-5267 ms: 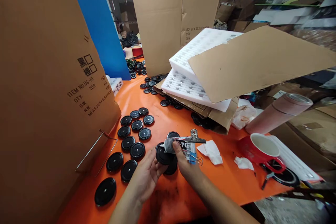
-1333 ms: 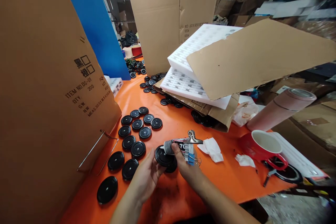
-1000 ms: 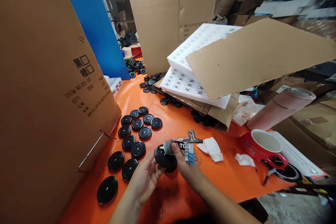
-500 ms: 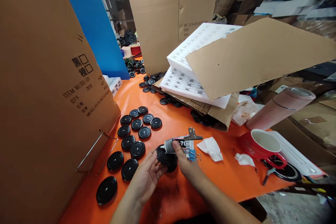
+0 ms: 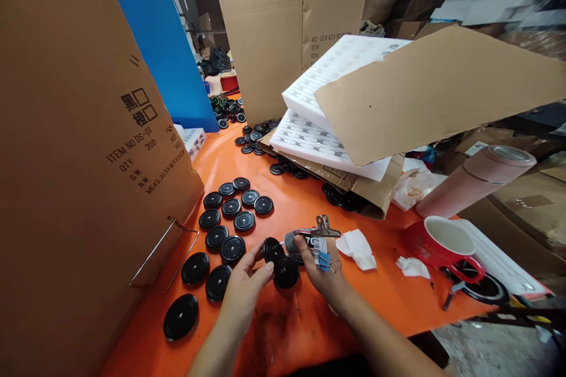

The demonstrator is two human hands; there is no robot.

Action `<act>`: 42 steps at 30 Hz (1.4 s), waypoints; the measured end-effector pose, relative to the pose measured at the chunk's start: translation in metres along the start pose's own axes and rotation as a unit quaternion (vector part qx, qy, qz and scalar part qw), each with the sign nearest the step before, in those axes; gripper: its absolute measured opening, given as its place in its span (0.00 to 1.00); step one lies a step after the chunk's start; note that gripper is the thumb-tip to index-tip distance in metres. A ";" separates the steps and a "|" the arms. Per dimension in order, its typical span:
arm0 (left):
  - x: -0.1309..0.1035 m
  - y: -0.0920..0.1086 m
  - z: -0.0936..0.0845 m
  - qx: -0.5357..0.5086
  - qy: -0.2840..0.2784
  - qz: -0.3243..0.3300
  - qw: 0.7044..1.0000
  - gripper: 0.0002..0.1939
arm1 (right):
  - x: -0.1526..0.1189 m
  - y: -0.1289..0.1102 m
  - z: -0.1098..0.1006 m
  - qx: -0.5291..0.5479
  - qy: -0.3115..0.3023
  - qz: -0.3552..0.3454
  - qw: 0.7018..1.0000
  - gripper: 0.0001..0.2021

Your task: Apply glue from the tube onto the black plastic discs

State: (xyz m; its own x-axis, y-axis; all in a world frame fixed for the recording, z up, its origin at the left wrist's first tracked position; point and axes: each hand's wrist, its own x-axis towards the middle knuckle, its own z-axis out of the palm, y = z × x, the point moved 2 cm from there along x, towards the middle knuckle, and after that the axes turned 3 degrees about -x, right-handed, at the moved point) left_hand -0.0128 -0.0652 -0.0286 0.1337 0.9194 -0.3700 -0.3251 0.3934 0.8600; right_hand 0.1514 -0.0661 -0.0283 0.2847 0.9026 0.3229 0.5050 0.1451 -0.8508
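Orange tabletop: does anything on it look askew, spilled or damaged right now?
Dark smudges mark the orange tabletop toward its near edge, possibly residue. The white foam trays are stacked askew, with a cardboard sheet slanting across and overhanging them. No liquid spill is visible.

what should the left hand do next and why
Probably lower the tilted black disc onto the orange table: the left hand holds it up while the right hand grips the tube, and similar discs already lie flat to the left.
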 end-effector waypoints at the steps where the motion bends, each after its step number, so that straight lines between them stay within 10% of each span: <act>1: 0.001 -0.001 -0.001 0.001 -0.004 0.007 1.000 0.27 | 0.000 0.000 0.000 0.000 -0.005 0.000 1.000 0.15; 13: 0.067 0.000 -0.006 0.081 0.048 0.087 0.992 0.21 | 0.014 0.023 -0.010 0.180 0.093 0.239 0.949 0.16; 22: 0.021 -0.027 -0.005 0.304 -0.045 0.125 0.943 0.16 | 0.005 0.028 -0.007 0.231 0.088 0.271 0.930 0.17; 30: 0.019 -0.029 -0.008 0.097 0.006 -0.026 0.995 0.16 | -0.014 0.014 0.015 0.327 0.005 0.339 0.882 0.19; 35: 0.006 -0.014 0.002 -0.088 0.029 -0.165 0.982 0.19 | -0.017 0.008 0.020 0.300 -0.024 0.283 0.911 0.18; 42: 0.003 -0.012 0.004 -0.108 0.011 -0.154 0.982 0.18 | -0.014 -0.004 0.015 0.263 -0.059 0.223 0.937 0.15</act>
State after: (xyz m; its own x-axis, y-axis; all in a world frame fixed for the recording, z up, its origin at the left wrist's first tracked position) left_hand -0.0048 -0.0673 -0.0382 0.2370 0.7561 -0.6101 -0.4640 0.6398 0.6126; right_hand 0.1329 -0.0733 -0.0361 0.2633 0.9551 -0.1357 -0.1240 -0.1060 -0.9866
